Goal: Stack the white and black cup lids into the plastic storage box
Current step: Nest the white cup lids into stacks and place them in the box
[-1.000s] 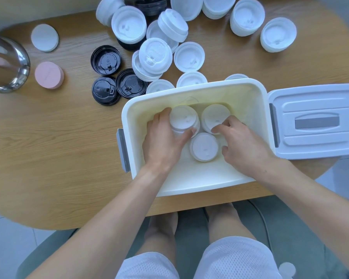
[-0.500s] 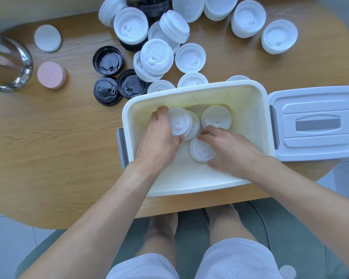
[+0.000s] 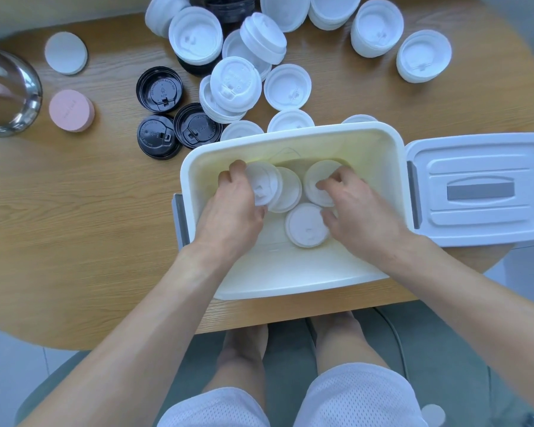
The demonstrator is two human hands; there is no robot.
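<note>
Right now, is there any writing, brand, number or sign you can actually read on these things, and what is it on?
Nothing can be read for certain.
Three black lids: raised lettering round the rim and a triangle mark, too small and blurred to read.
Pink round piece: faint embossed mark, unreadable.
White lids on the table: moulded shapes only, no legible text.
Storage box and box cover: no words visible.

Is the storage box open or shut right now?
Open: the storage box has no cover; its lid lies beside it on the table.
</note>
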